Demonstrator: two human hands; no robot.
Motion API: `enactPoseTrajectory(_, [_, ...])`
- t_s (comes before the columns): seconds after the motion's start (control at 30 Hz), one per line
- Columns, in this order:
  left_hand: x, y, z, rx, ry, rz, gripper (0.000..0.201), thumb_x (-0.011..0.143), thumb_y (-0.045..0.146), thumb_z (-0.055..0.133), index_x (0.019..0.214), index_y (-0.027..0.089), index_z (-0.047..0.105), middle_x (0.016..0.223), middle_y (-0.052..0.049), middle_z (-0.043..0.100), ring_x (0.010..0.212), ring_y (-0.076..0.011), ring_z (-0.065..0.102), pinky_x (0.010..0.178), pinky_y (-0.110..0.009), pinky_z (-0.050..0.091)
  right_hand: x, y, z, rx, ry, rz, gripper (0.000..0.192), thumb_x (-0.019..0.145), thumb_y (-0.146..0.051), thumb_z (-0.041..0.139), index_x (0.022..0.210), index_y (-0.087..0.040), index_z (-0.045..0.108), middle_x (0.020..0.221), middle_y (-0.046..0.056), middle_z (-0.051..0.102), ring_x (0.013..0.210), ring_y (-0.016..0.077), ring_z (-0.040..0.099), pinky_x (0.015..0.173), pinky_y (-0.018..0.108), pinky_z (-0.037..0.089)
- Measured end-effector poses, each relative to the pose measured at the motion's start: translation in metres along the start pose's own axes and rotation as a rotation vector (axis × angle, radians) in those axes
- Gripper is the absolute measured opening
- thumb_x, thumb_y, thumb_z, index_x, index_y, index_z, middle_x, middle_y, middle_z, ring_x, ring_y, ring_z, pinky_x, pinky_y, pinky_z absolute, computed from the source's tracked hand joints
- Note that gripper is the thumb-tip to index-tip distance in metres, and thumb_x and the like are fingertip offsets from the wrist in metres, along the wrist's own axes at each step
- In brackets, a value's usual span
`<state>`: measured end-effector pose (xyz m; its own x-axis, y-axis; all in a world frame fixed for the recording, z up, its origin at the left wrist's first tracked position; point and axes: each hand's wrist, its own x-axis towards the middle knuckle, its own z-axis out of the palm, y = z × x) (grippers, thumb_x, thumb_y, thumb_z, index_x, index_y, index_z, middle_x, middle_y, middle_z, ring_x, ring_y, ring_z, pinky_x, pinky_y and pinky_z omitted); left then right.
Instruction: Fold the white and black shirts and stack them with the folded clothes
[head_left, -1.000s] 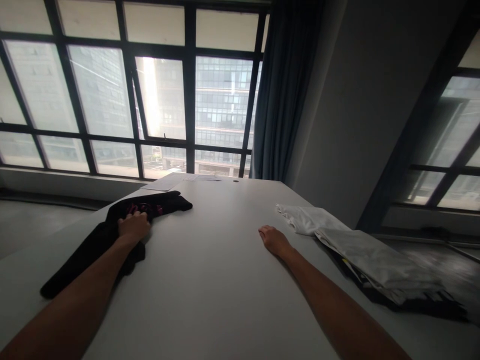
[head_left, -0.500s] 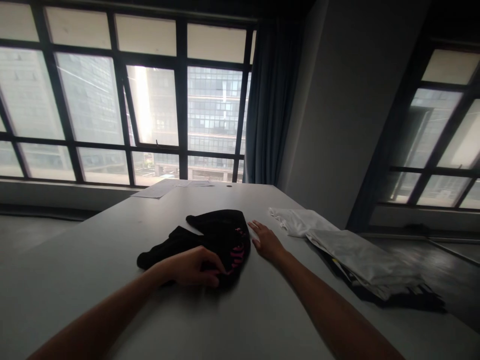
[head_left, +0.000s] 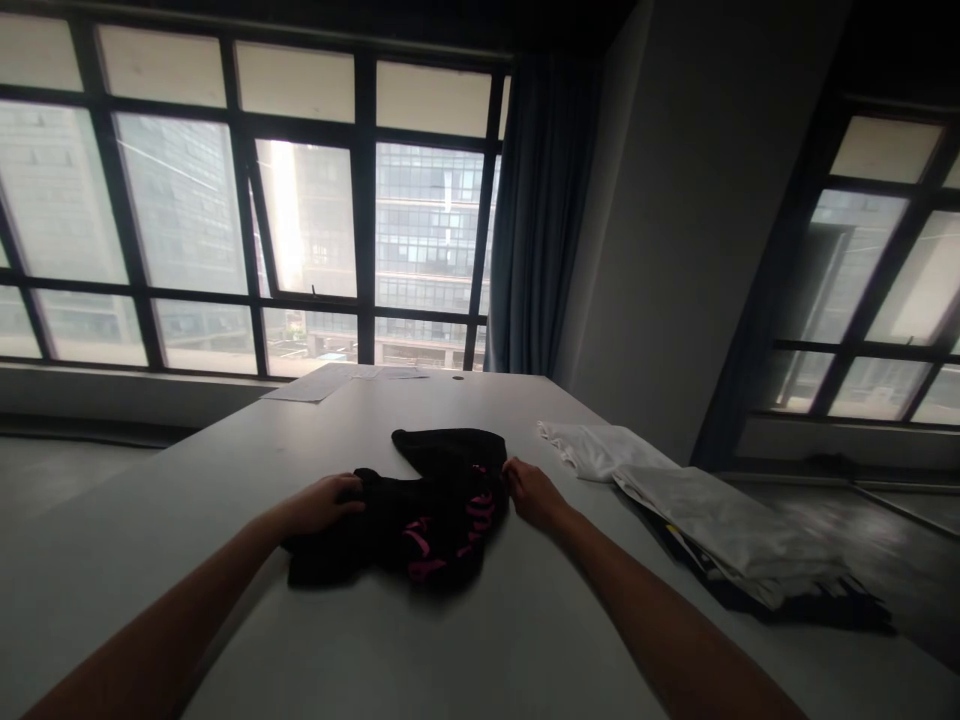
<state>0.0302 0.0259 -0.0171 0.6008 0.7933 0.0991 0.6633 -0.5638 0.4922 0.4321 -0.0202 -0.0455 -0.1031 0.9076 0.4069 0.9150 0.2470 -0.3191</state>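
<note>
Where the head camera looks down the pale grey smooth table [head_left: 480, 640], a crumpled black cloth garment with pink lettering [head_left: 420, 505] lies bunched at its middle, its longer run going left to right between the two hands. The left hand [head_left: 322, 503] touches the garment's left edge, fingers curled onto the fabric; whether they pinch it I cannot tell. The right hand [head_left: 529, 492] meets the right edge, fingers bent at the cloth, its hold equally unclear. Both hands are about equally close, one at each end. The fabric looks soft, limp and matte. To the right, well apart, lies a flat stack of folded white cloth [head_left: 697, 510] over something dark.
</note>
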Motion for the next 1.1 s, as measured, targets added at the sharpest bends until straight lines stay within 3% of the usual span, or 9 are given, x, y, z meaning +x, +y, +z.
enactPoseTrajectory(0.1, [0.0, 0.004, -0.009, -0.011, 0.112, -0.07, 0.041, 0.077, 0.056, 0.05, 0.092, 0.022, 0.068, 0.095, -0.006, 0.073, 0.091, -0.0275, 0.067, 0.084, -0.037, 0.051, 0.002, 0.004, -0.022, 0.016, 0.15, 0.132, 0.032, 0.097, -0.025, 0.031, 0.109, -0.019, 0.059, 0.092, 0.007, 0.07, 0.084, 0.0196, 0.063, 0.076, 0.027, 0.041])
enactPoseTrajectory(0.33, [-0.012, -0.013, -0.043, 0.068, 0.72, -0.287, 0.042, 0.077, 0.058, 0.049, 0.095, 0.022, 0.063, 0.091, -0.005, 0.071, 0.089, -0.0276, 0.065, 0.081, -0.036, 0.049, -0.007, 0.048, -0.077, -0.007, 0.55, 0.351, 0.037, 0.094, -0.034, 0.031, 0.106, -0.018, 0.063, 0.094, 0.011, 0.07, 0.09, 0.0247, 0.061, 0.079, 0.031, 0.042])
enactPoseTrajectory(0.43, [-0.015, -0.012, -0.047, 0.11, 0.871, -0.265, 0.039, 0.076, 0.053, 0.051, 0.096, 0.021, 0.062, 0.101, -0.006, 0.07, 0.097, -0.0285, 0.064, 0.089, -0.037, 0.048, -0.009, 0.052, -0.083, 0.094, 0.396, 0.238, 0.036, 0.09, -0.039, 0.039, 0.097, -0.017, 0.067, 0.095, 0.009, 0.071, 0.09, 0.0242, 0.061, 0.082, 0.032, 0.044])
enactPoseTrajectory(0.53, [-0.017, -0.006, -0.046, 0.147, 0.927, -0.179, 0.035, 0.075, 0.048, 0.053, 0.095, 0.021, 0.063, 0.109, -0.008, 0.068, 0.106, -0.0285, 0.06, 0.098, -0.037, 0.044, -0.013, 0.045, -0.081, 0.218, -0.034, 0.144, 0.041, 0.083, -0.052, 0.052, 0.088, -0.016, 0.072, 0.084, 0.006, 0.071, 0.079, 0.0214, 0.061, 0.075, 0.031, 0.047])
enactPoseTrajectory(0.67, [-0.02, -0.001, -0.047, 0.087, 0.86, -0.191, 0.036, 0.077, 0.054, 0.052, 0.089, 0.022, 0.065, 0.097, -0.005, 0.072, 0.094, -0.0268, 0.064, 0.091, -0.036, 0.047, -0.021, 0.037, -0.081, 0.313, -0.601, 0.244, 0.044, 0.067, -0.056, 0.072, 0.089, -0.018, 0.076, 0.065, 0.001, 0.067, 0.054, 0.0127, 0.054, 0.054, 0.024, 0.044])
enactPoseTrajectory(0.77, [-0.021, -0.003, -0.049, 0.022, 0.777, -0.279, 0.052, 0.082, 0.065, 0.038, 0.07, 0.02, 0.063, 0.069, -0.004, 0.068, 0.074, -0.0254, 0.064, 0.077, -0.035, 0.05, -0.023, 0.037, -0.08, 0.267, -0.743, 0.348, 0.042, 0.069, -0.056, 0.072, 0.088, -0.018, 0.076, 0.056, -0.001, 0.062, 0.042, 0.0097, 0.046, 0.043, 0.022, 0.04])
enactPoseTrajectory(0.87, [-0.02, -0.01, -0.047, -0.035, 0.496, -0.287, 0.059, 0.076, 0.072, 0.04, 0.073, 0.019, 0.067, 0.071, -0.006, 0.07, 0.072, -0.0263, 0.066, 0.072, -0.035, 0.052, -0.018, 0.035, -0.069, 0.119, -0.516, 0.275, 0.034, 0.082, -0.047, 0.062, 0.09, -0.016, 0.074, 0.073, 0.005, 0.069, 0.056, 0.0148, 0.061, 0.056, 0.025, 0.049])
enactPoseTrajectory(0.97, [-0.021, -0.018, -0.043, -0.111, 0.144, -0.239, 0.062, 0.062, 0.068, 0.06, 0.101, 0.021, 0.07, 0.099, -0.01, 0.073, 0.091, -0.0295, 0.068, 0.077, -0.036, 0.054, -0.014, 0.029, -0.048, -0.115, -0.167, 0.111, 0.036, 0.084, -0.03, 0.06, 0.117, -0.017, 0.067, 0.12, 0.011, 0.066, 0.1, 0.0225, 0.065, 0.087, 0.03, 0.049])
enactPoseTrajectory(1.1, [-0.03, -0.026, -0.047, -0.107, -0.123, -0.213, 0.06, 0.055, 0.054, 0.072, 0.11, 0.028, 0.071, 0.121, -0.009, 0.068, 0.11, -0.0341, 0.062, 0.088, -0.04, 0.052, -0.012, 0.022, -0.027, -0.289, -0.159, 0.089, 0.066, 0.082, -0.021, 0.06, 0.146, -0.023, 0.042, 0.147, 0.011, 0.046, 0.117, 0.0265, 0.059, 0.095, 0.034, 0.046])
